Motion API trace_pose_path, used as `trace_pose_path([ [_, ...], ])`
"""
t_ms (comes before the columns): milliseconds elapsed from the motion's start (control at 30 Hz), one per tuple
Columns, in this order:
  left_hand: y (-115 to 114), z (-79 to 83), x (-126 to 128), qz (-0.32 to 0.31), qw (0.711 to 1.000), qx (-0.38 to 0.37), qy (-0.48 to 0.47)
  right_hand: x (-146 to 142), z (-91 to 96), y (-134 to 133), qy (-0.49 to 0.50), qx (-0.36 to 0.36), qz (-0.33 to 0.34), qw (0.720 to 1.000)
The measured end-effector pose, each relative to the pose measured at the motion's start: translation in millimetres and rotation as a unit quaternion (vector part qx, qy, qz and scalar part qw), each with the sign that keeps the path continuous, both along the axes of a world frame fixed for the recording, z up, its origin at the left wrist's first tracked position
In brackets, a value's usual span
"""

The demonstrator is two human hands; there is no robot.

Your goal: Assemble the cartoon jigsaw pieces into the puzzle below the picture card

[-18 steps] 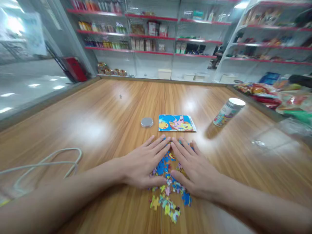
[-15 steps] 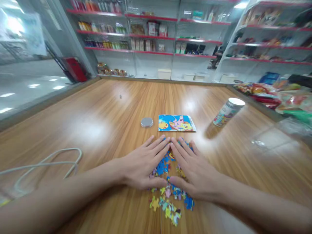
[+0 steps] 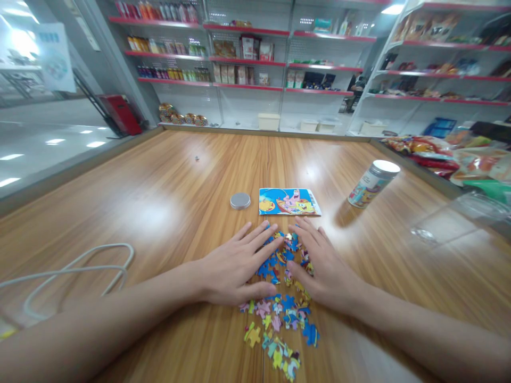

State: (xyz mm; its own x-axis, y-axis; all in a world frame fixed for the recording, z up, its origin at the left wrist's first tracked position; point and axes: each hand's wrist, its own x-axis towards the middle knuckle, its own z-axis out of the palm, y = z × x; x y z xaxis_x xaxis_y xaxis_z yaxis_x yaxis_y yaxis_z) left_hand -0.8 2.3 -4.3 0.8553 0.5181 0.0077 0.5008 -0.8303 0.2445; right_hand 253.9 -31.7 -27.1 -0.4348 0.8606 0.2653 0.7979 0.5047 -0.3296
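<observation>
Head view, the clock: I stand in the room and take the heap of puzzle pieces as the centre, with 12 o'clock at the far side of the wooden table.
Left hand: at about 10 o'clock, palm down and low, its fingers slightly spread and pointing to 2 o'clock, the thumb stretched to 3 o'clock above the pieces.
Right hand: at about 2 o'clock, palm turned down, its fingers a little bent and pointing to 11 o'clock; the thumb stands apart, pointing to 10 o'clock.
Grip of both: unclenched, with no piece seen pinched; if something is under the palms, I cannot tell.
Gap between hands: narrow at the fingertips, which do not meet, and pieces show through it.
Colours of the pieces: mostly blue and yellow, with some pink and pale green.
Lie of the pieces: loose on the table, some overlapping, partly covered by the hands, with a tail reaching to 6 o'clock.
Picture card: flat at 12 o'clock, blue, with pink and yellow cartoon figures.
Round lid: silver-grey, at 11 o'clock, just beside the card.
Printed can: between 1 and 2 o'clock, well apart from the hands.
Pale cable: looped at 9 o'clock.
</observation>
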Motion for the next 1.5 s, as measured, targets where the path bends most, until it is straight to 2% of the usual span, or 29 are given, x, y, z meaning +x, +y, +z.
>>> trace_pose_path([
  [333, 3.1, -3.2, -2.4, -0.032, 0.997, 0.033, -0.055, 2.2, -2.2, 7.2, 0.094, 0.051, 0.013, 0.994],
  [633, 2.7, -4.1, -0.3, 0.011, 0.995, 0.017, -0.102, -1.4, 6.3, 3.5, 0.092, 0.058, 0.015, 0.994],
  [867, 4.8, -6.2, -0.1, 0.023, 0.99, 0.045, -0.129, -2.2, 12.2, -1.4, 0.117, 0.044, 0.098, 0.987],
  [1133, 6.9, -6.9, -0.9, -0.023, 0.985, 0.074, -0.154, -2.7, 11.8, -0.8, 0.104, 0.055, 0.079, 0.99],
  [1400, 6.6, -6.5, -1.5, -0.023, 0.985, 0.071, -0.157, -2.4, 11.5, -0.2, 0.075, 0.077, 0.038, 0.993],
  [1500, 6.4, -6.0, -1.5, -0.023, 0.986, 0.075, -0.147, -1.4, 8.8, 0.3, 0.07, 0.077, 0.043, 0.994],
])
